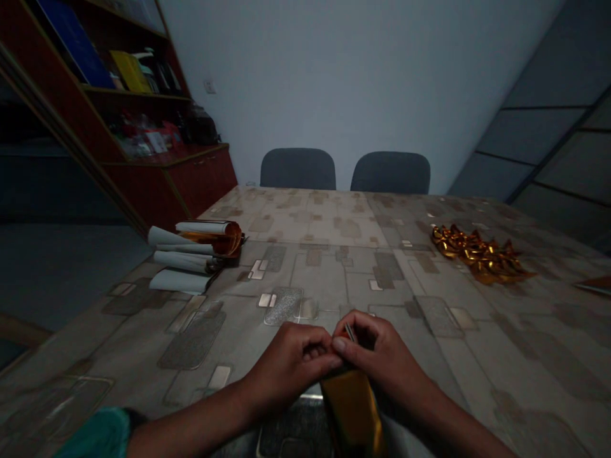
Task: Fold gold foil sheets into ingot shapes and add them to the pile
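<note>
Near the table's front edge, both hands meet over a piece of shiny gold foil paper. My left hand is closed, its thumb and forefinger pinching the paper's top end. My right hand is closed on the same end, thumb against curled fingers, with a thin pale edge of the paper showing between them. Below the hands the gold sheet hangs toward me, and its lower part runs out of view. The fingertips hide the exact shape of the pinched end.
On the left lie several curled sheets, pale outside and gold inside. Folded gold foil pieces are heaped at the right, with another gold piece at the edge. Two grey chairs stand behind the patterned table. A cabinet is at back left.
</note>
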The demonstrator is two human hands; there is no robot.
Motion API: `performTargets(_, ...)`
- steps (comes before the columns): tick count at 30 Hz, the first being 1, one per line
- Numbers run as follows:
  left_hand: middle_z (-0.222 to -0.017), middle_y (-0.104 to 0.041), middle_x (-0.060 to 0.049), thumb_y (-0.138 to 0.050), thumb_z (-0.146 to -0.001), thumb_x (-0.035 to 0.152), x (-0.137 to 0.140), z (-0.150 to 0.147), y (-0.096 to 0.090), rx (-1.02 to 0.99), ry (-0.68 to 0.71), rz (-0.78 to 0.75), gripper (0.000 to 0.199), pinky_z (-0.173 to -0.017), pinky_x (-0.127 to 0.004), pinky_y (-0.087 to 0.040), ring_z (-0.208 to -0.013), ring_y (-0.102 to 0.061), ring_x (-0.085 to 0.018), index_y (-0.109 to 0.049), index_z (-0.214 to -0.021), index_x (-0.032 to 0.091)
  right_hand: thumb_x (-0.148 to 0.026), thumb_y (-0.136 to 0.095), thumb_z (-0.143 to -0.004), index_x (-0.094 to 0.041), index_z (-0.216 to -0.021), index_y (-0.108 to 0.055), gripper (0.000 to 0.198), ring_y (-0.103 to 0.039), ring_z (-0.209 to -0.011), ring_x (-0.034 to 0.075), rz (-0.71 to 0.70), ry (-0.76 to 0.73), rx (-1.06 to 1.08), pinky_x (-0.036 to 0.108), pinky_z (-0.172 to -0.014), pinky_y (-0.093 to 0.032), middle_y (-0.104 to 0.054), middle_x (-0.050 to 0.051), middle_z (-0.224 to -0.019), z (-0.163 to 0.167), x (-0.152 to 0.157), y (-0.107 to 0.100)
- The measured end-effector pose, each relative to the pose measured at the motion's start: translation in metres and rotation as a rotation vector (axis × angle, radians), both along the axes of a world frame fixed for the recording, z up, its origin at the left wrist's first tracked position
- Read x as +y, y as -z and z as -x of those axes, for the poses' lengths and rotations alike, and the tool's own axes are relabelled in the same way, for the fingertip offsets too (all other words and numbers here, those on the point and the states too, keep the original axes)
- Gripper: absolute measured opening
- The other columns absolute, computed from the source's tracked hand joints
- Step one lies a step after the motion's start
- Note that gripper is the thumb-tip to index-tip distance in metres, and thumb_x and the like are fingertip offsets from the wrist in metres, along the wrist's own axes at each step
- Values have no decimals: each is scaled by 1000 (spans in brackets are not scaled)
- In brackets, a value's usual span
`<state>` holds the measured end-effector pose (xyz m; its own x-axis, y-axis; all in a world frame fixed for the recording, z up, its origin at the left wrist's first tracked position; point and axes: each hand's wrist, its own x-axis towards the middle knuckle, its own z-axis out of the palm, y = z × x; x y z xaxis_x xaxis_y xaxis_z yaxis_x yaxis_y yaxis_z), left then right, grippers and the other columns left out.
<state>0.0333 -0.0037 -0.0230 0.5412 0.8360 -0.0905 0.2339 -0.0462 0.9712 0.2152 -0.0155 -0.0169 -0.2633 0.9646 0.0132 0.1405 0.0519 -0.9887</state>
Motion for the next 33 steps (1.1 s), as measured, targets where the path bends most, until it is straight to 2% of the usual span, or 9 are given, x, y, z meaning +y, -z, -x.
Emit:
performTargets(3,-57,-48,5,-66,-80,30,-2,-2,0,14,-17,19,20,-54,-21,-29,-56,-40,-9,-64,-68,14,-44,-67,-82,-19,-71,-62,29,-45,-61,14,15,-8,25,26,-56,-35,-54,-2,-64,-1,-1,2)
performTargets(7,-58,-52,5,-70,-73,27,0,-3,0,-26,-52,139,13,-53,-21,-32,-55,-45,-9,-65,-71,15,-49,-65,-85,-18,-71,-61,34,-47,-61,13,37,15,96,25,-57,-35,-55,-2,-65,-3,1,2)
performTargets(14,-70,-62,2,-76,-68,22,6,-1,-2,-229,-104,274,20,-58,-22,-39,-62,-54,-10,-70,-85,14,-45,-63,-89,-19,-73,-61,31,-52,-61,15,27,169,142,27,-59,-40,-57,-1,-66,-8,7,8)
performTargets(16,-72,-63,1,-80,-67,25,10,3,-3,-298,-126,325,25,-58,-22,-40,-63,-56,-10,-68,-86,14,-40,-56,-94,-20,-93,-67,23,-57,-69,18,-83,249,40,31,-65,-44,-63,2,-76,-13,8,7)
performTargets(19,-70,-63,2,-84,-65,29,19,10,-4,-313,-169,350,32,-55,-21,-39,-59,-56,-9,-64,-85,14,-24,-53,-94,-23,-124,-59,30,-59,-91,23,-455,325,-276,38,-83,-46,-65,7,-102,-24,8,0)
performTargets(21,-72,-63,1,-85,-65,29,26,15,-5,-305,-188,330,35,-56,-20,-39,-60,-57,-8,-63,-87,14,-16,-55,-91,-24,-128,-56,37,-56,-103,24,-690,214,-451,40,-90,-44,-62,9,-114,-28,7,-5)
performTargets(24,-74,-64,1,-85,-64,27,35,22,-4,-305,-154,302,40,-58,-21,-39,-61,-57,-9,-60,-92,14,-13,-59,-91,-24,-128,-55,39,-54,-110,25,-882,-64,-599,39,-91,-43,-59,10,-124,-26,2,-9)
performTargets(29,-77,-63,1,-81,-67,25,36,22,0,-223,-59,230,33,-61,-23,-40,-65,-56,-10,-57,-87,16,-19,-58,-97,-24,-106,-65,13,-58,-102,23,-922,-327,-792,42,-94,-38,-69,6,-110,-15,-4,-5)
performTargets(33,-73,-58,3,-71,-75,21,31,17,2,-100,-10,84,16,-62,-23,-40,-66,-54,-11,-58,-82,17,-18,-52,-99,-25,-97,-67,16,-58,-91,22,-905,-398,-848,42,-91,-40,-70,4,-94,-11,-4,6)
